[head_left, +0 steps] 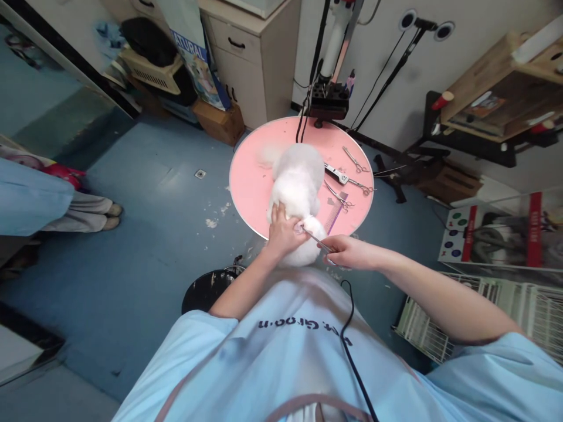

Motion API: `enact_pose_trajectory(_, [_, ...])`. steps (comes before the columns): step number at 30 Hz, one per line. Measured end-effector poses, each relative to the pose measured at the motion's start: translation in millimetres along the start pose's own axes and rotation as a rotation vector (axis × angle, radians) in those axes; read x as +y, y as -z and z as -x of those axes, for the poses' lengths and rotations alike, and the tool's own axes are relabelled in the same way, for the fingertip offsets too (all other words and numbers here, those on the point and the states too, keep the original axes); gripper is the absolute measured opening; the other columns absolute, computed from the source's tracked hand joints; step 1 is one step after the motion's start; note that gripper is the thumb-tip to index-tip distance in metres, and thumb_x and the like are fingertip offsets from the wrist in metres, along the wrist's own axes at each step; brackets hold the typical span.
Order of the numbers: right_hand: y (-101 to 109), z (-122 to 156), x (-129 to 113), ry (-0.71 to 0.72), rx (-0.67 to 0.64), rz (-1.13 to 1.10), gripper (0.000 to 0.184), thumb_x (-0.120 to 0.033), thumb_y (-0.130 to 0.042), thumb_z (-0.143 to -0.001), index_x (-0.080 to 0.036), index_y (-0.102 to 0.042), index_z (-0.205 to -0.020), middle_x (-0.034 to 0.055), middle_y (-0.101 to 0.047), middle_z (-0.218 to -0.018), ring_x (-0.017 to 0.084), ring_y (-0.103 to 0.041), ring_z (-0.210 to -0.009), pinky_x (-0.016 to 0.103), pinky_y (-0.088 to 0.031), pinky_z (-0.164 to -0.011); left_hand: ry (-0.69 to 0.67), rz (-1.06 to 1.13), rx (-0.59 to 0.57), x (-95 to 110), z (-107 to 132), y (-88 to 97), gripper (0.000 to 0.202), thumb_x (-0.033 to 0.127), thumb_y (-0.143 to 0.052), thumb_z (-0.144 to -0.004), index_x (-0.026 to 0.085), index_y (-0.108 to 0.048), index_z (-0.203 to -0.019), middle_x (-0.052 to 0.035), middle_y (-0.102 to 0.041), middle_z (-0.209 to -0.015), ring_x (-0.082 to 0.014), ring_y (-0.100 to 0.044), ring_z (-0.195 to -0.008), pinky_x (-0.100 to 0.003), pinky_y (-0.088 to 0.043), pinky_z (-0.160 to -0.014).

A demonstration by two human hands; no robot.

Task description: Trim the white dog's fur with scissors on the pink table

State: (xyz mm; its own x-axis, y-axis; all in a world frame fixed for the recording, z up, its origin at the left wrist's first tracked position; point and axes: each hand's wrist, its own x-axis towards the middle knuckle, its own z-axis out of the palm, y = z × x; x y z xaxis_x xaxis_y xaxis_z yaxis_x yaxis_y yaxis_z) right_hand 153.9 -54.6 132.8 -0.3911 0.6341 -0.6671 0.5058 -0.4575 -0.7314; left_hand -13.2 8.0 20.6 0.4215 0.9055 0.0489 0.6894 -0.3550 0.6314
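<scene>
A white fluffy dog [299,170] is on the round pink grooming table [248,181], its head end close to my body. My left hand [281,233] grips the fur of its head, fingers bent over the top and thumb beside a small pinkish patch that looks like an ear. In my right hand [345,252] are grooming scissors [315,237], their blades pointing left at that patch. Whether the blades touch fur I cannot tell. To the dog's right lie clippers [336,173], several more scissors [355,160] and a purple-backed comb [338,215].
A black tool holder [328,104] on a post stands at the table's far edge. Below my left forearm is a black bin [206,291]. White cage panels [426,325] lean at the right. Another person's legs [81,212] show at the left. Fur clumps [212,223] litter the floor.
</scene>
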Motion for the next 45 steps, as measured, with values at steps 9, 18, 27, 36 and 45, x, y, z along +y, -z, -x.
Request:
enact_pose_trajectory(9, [5,-16,6,-0.073,0.112,0.129,0.024,-0.029,-0.055,-0.071,-0.014,-0.064,-0.088,-0.0031,-0.051,-0.057,0.009,-0.043,-0.050,0.022,-0.031,-0.047,0.027,-0.026,0.010,5,2,-1.0,0.038,0.040,-0.072,-0.061,0.023,-0.068,-0.095,-0.0048,-0.021,-0.148,-0.0421,-0.015,-0.135,-0.053,-0.033,-0.104])
enact_pose_trajectory(18, [-2,-7,4,-0.027,0.009,0.064,0.036,-0.023,-0.053,-0.070,-0.010,-0.059,-0.104,0.0000,-0.056,-0.069,0.010,-0.047,-0.059,0.022,-0.035,-0.053,-0.007,-0.043,0.049,-9,1,-1.5,0.041,0.041,-0.072,-0.061,0.022,-0.069,-0.097,-0.0045,-0.022,-0.147,-0.0401,-0.020,-0.134,-0.048,-0.029,-0.109])
enact_pose_trajectory(27, [-4,-21,14,0.072,0.029,0.161,0.033,-0.022,-0.053,-0.071,-0.011,-0.059,-0.101,0.0009,-0.056,-0.071,0.012,-0.050,-0.064,0.022,-0.037,-0.056,-0.027,-0.083,0.053,-12,0,-1.8,0.040,0.041,-0.073,-0.060,0.022,-0.070,-0.094,-0.0070,-0.025,-0.145,-0.0396,-0.024,-0.133,-0.048,-0.031,-0.107])
enact_pose_trajectory(36, [-3,-17,7,-0.067,0.107,0.207,0.031,-0.029,-0.056,-0.071,-0.012,-0.060,-0.096,0.0029,-0.057,-0.075,0.013,-0.050,-0.066,0.022,-0.036,-0.057,-0.029,-0.120,0.050,-5,1,-0.3,0.041,0.038,-0.073,-0.060,0.021,-0.069,-0.097,-0.0070,-0.023,-0.146,-0.0402,-0.022,-0.133,-0.049,-0.031,-0.107])
enact_pose_trajectory(45, [-4,-8,10,-0.019,0.056,0.185,0.027,-0.026,-0.056,-0.070,-0.013,-0.061,-0.093,0.0019,-0.058,-0.074,0.013,-0.050,-0.065,0.022,-0.037,-0.058,-0.009,-0.141,0.045,-1,3,3.3,0.039,0.040,-0.071,-0.061,0.021,-0.069,-0.095,-0.0071,-0.023,-0.146,-0.0398,-0.021,-0.134,-0.048,-0.031,-0.107])
